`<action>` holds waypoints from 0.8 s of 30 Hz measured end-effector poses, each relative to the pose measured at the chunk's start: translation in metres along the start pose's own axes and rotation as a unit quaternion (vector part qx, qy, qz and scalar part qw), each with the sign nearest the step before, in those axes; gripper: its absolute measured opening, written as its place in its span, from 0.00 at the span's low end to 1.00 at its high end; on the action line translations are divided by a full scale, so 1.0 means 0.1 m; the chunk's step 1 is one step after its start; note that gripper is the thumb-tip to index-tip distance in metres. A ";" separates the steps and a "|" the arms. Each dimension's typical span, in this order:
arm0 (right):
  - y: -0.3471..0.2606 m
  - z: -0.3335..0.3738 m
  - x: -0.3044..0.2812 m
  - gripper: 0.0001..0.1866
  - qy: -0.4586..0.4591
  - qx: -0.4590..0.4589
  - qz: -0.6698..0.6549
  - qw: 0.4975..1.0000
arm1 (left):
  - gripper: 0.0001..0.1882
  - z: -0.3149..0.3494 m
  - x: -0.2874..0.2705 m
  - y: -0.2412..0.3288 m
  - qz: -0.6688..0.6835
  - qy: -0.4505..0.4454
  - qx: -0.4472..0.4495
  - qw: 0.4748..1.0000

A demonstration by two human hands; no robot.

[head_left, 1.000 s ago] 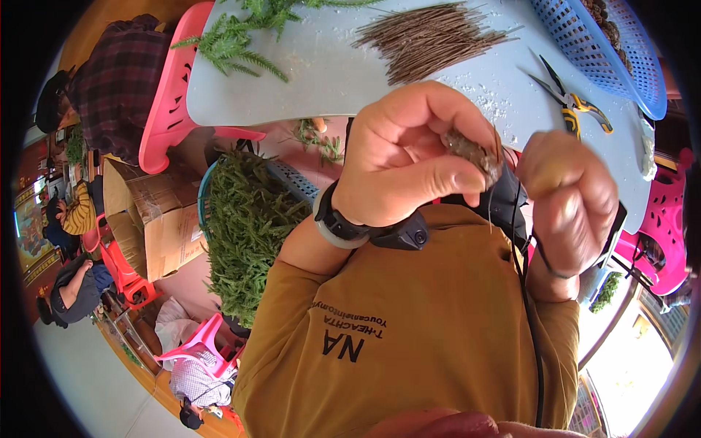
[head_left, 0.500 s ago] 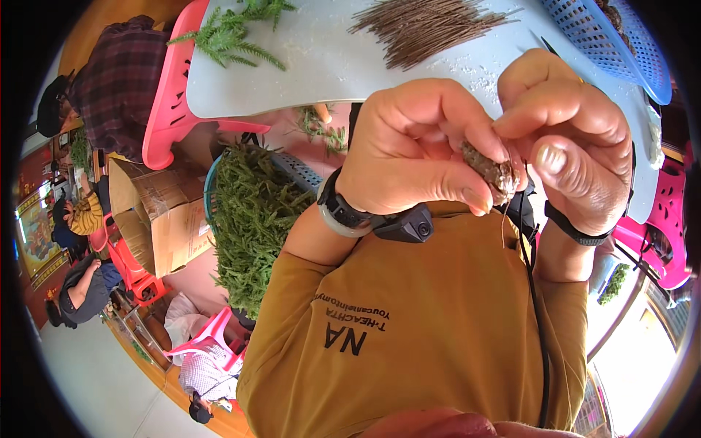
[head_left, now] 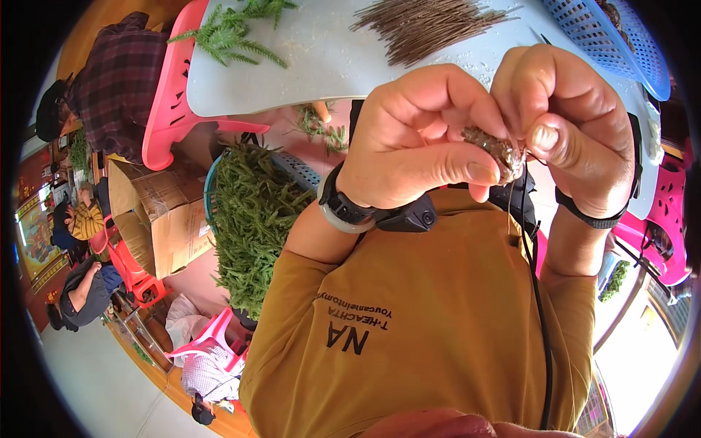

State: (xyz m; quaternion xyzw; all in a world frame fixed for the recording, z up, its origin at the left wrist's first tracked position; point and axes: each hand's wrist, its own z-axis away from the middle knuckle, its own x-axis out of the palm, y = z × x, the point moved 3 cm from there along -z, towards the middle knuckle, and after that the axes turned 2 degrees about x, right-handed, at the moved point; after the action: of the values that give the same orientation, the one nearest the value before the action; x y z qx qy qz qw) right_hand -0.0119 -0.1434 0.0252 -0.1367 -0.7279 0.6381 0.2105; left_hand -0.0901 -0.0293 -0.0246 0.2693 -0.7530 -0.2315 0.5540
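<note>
My left hand (head_left: 423, 139) is closed, pinching a small brown, scaly pine cone (head_left: 505, 158) between thumb and fingers. Its wider end faces right and shines. At that end my right hand (head_left: 569, 135) is closed too, thumb against index finger on a thin brown wire (head_left: 535, 158). Another thin strand hangs down from the cone in front of my mustard shirt. Both hands are raised at the table's near edge, almost touching each other. Beyond them a fanned bundle of brown wire stems (head_left: 423, 31) lies on the pale table (head_left: 314, 77).
Green sprigs (head_left: 230, 36) lie at the table's far left, and a blue plastic basket (head_left: 599, 47) stands far right. A basket heaped with greenery (head_left: 255, 219) is left of me, beside a cardboard box (head_left: 179, 237). A person in plaid (head_left: 120, 87) is near a pink chair (head_left: 162, 120).
My right hand has closed in on the cone's wide end, its thumb now pressing on the wire. The cone has turned slightly and its wide end shows more.
</note>
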 end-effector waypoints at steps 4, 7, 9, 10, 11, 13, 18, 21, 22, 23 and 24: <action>0.01 -0.01 0.04 0.15 0.025 -0.031 0.030 0.999 | 0.11 0.00 -0.01 -0.01 0.005 -0.016 0.025 1.000; -0.03 -0.01 0.03 0.15 0.010 -0.016 0.039 0.999 | 0.11 -0.02 0.01 0.02 -0.029 -0.026 0.006 0.999; -0.04 -0.02 0.04 0.15 -0.004 -0.009 0.041 0.999 | 0.11 -0.02 0.00 0.02 -0.050 -0.027 -0.001 0.998; -0.06 -0.01 0.04 0.15 0.002 -0.021 0.058 0.998 | 0.10 -0.03 -0.01 0.02 -0.029 -0.018 0.004 0.999; -0.08 0.01 0.04 0.15 0.008 -0.034 0.076 0.997 | 0.10 -0.05 -0.02 0.00 -0.008 -0.010 0.009 1.000; -0.09 0.02 0.05 0.15 0.013 -0.047 0.093 0.995 | 0.10 -0.05 -0.02 -0.03 0.012 -0.001 0.013 1.000; -0.02 0.03 0.03 0.15 0.034 0.009 0.035 0.999 | 0.11 -0.03 -0.04 -0.11 0.022 -0.009 0.024 0.999; -0.05 0.05 -0.01 0.15 0.051 0.017 0.026 0.998 | 0.14 -0.08 0.00 -0.13 -0.003 -0.038 0.033 0.999; -0.06 0.05 -0.02 0.15 0.042 -0.008 0.035 0.998 | 0.15 -0.08 0.02 -0.14 0.022 -0.044 0.020 0.999; -0.05 0.04 -0.03 0.15 0.029 -0.032 0.041 0.998 | 0.15 -0.07 0.04 -0.15 0.044 -0.047 0.008 0.998; -0.04 0.03 -0.04 0.15 0.017 -0.057 0.049 0.997 | 0.16 -0.06 0.06 -0.15 0.067 -0.049 -0.004 0.997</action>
State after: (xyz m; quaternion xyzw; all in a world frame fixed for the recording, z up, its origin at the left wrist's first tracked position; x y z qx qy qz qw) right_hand -0.0092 -0.1488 0.0287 -0.1943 -0.7519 0.6029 0.1831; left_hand -0.0830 -0.0446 -0.0286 0.2043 -0.7948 -0.2101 0.5315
